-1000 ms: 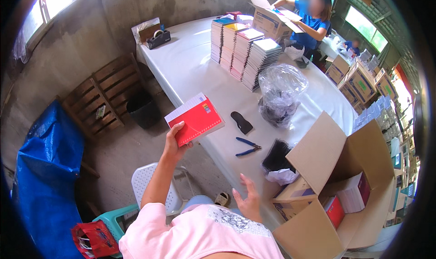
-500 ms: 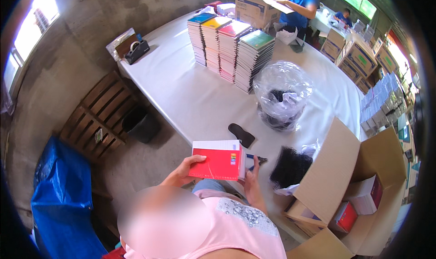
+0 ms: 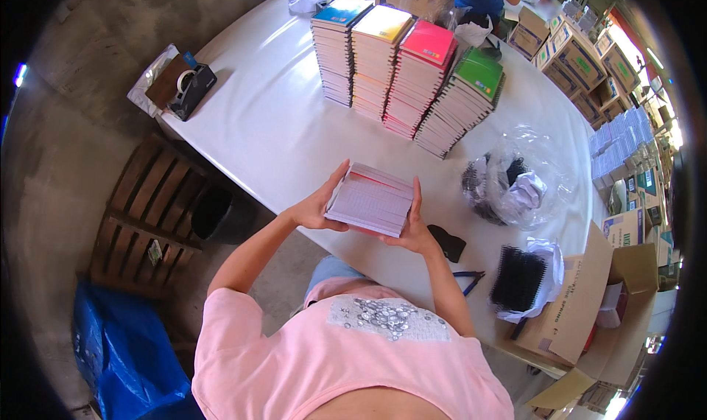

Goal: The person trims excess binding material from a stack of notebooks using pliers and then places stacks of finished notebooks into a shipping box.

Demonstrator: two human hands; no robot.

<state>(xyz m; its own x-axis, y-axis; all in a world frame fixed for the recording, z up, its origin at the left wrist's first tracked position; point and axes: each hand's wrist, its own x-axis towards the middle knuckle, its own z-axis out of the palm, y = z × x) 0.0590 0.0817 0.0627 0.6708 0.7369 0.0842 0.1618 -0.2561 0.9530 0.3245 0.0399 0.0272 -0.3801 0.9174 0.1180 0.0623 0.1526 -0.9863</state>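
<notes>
Between my two hands is a thick stack of notebook pages (image 3: 370,200), held over the table's near edge. Its layered white page edges are turned up, with a thin strip of red cover showing among them. My left hand (image 3: 322,205) clasps the left side, while my right hand (image 3: 414,227) grips the right side, thumb and fingers pressed on the paper. To the right of my right hand lie a dark flat pad (image 3: 447,242) and a blue-handled tool (image 3: 469,278) that looks like pliers.
Tall piles of spiral notebooks with blue (image 3: 342,11), yellow, red and green covers stand across the white table (image 3: 258,118). Black spiral coils (image 3: 518,278), a clear plastic bag (image 3: 541,177) and an open carton (image 3: 567,302) are rightward. A tape dispenser (image 3: 193,91) sits at the left corner.
The stack has moved forward over the table and turned, so page edges face up instead of the red cover. Both hands now press its opposite sides. My view has shifted.
</notes>
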